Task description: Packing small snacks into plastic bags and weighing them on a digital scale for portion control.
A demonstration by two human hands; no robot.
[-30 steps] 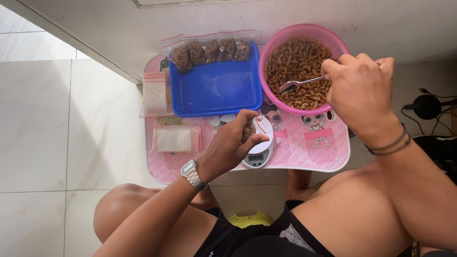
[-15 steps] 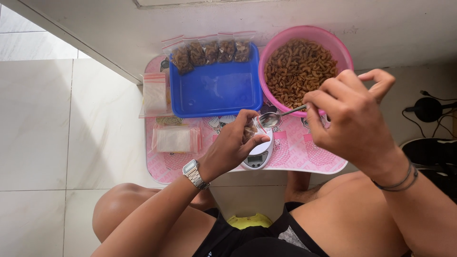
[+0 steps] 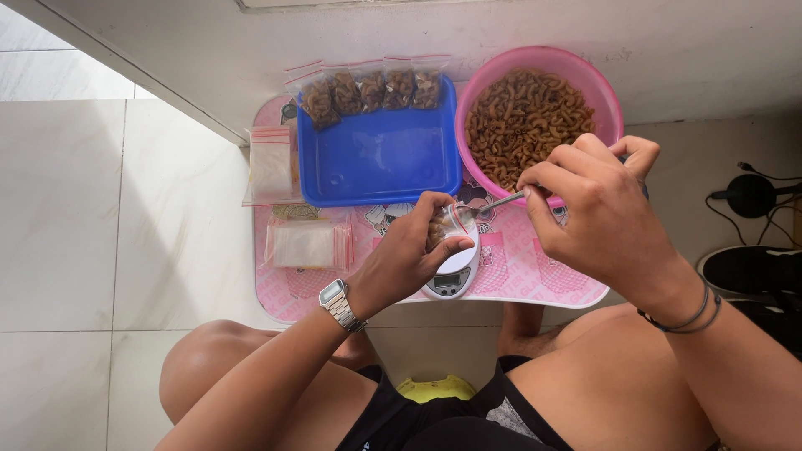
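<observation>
A rectangular blue plastic tray (image 3: 380, 159) sits on a pink cartoon-printed low table (image 3: 535, 267). Five small clear zip bags filled with brown pieces (image 3: 372, 88) stand in a row along the tray's far edge. Two stacks of empty clear zip bags (image 3: 307, 244) lie left of the tray. White floor tiles (image 3: 109, 217) surround the table. A black cabled device (image 3: 752, 192) rests at right.

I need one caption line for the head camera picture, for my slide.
Left hand holds a small bag open over a scale while the right hand tips a spoon into it.
</observation>
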